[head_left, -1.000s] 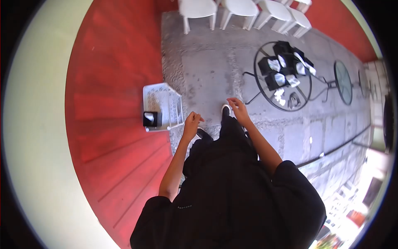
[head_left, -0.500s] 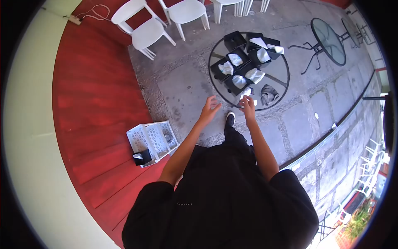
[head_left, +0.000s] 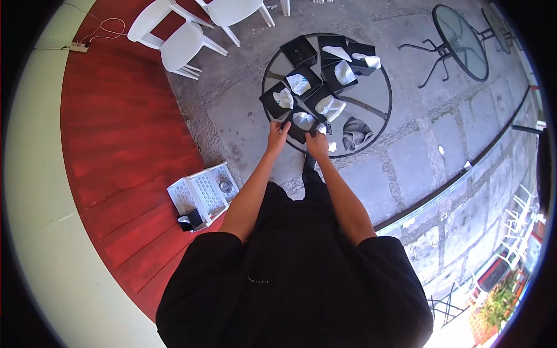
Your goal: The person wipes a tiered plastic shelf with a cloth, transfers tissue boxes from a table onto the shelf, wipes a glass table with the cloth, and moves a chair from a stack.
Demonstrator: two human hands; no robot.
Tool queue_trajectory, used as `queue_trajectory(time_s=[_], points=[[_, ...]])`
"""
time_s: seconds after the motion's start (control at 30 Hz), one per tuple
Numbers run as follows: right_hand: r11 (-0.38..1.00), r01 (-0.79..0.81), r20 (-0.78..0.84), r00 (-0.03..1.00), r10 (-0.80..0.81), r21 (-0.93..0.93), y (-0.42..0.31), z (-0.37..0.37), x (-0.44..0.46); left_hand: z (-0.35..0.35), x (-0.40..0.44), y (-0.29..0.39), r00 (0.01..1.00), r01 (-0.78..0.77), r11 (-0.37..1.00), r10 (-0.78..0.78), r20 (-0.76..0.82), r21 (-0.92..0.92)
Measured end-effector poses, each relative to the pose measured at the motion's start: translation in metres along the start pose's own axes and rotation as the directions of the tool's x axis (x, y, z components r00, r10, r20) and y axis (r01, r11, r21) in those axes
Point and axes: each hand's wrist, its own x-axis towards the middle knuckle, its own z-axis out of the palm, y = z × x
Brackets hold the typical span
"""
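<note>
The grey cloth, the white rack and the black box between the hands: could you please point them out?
Grey cloth (head_left: 355, 134), head view: crumpled middle.
White rack (head_left: 207, 191), head view: patterned panel.
Black box (head_left: 297, 132), head view: dark side.

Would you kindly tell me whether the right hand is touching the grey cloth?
Apart: the head view shows glass tabletop between the right hand and the grey cloth.

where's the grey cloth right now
In the head view, the crumpled grey cloth lies on the round glass table, near its rim, to the right of the right hand.
</note>
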Motion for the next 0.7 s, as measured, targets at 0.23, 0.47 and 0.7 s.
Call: queue_trajectory(time_s=[0.23,0.47,0.7], points=[[0.988,0.116,0.014,0.993,-0.118,0.098,-0.002,-0.018,-0.038,-0.021,-0.065,0.048,0.954,0.296,0.951,-0.298,-0.013,-0.094],[0.950,0.287,0.115,0.947,-0.301,0.120,-0.042,-0.015,-0.082,-0.083,-0.119,0.049,0.959,0.270,0.925,-0.282,-0.008,-0.268],[0.882,0.459,0.454,0.767,-0.454,0.108,-0.104,0.079,-0.112,-0.197,-0.192,0.021,0.932,0.171,0.864,-0.297,-0.207,-0.473]])
